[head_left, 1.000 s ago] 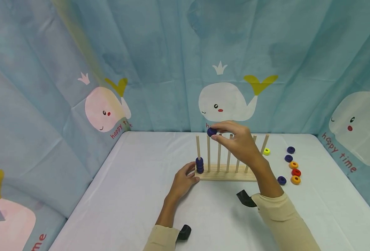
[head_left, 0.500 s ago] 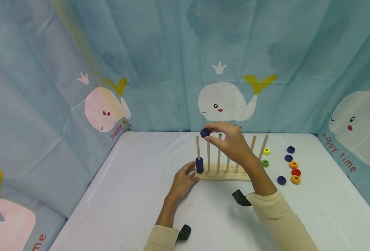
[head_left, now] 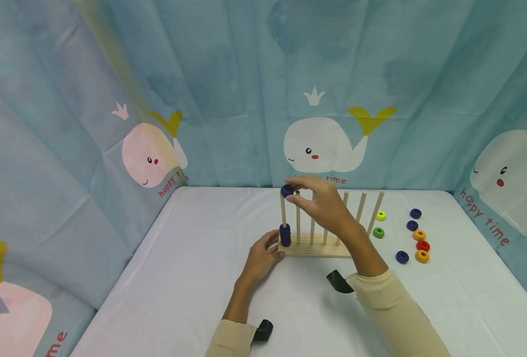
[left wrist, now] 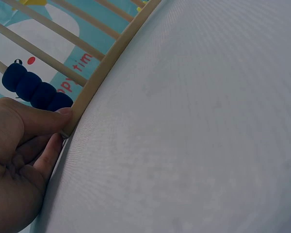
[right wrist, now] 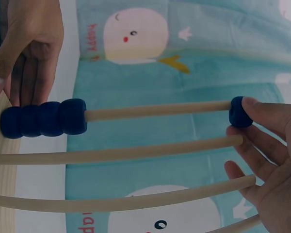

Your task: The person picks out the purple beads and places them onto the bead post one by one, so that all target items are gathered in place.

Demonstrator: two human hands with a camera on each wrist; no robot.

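Observation:
A wooden peg rack [head_left: 318, 251] with a row of upright pegs stands on the white table. Several dark blue beads [right wrist: 42, 118] are stacked at the bottom of its leftmost peg [head_left: 283, 210]. My left hand [head_left: 261, 254] holds the left end of the base, thumb on the front and fingers round the end. Between thumb and fingertips, my right hand [head_left: 323, 201] pinches one more blue bead [right wrist: 240, 112], right at the top tip of that leftmost peg. The other pegs, such as the second one [right wrist: 121, 151], carry no beads where they show.
Loose beads lie on the table [head_left: 192, 287] right of the rack: a yellow one [head_left: 381, 215], a green one [head_left: 378, 232], a red one [head_left: 423, 246], two orange ones and several blue ones. A whale-print curtain [head_left: 228, 99] hangs behind and at both sides.
My right hand has moved left with the blue bead, from over the second peg to the top of the leftmost peg. The green bead has come into sight. My left hand has stayed put.

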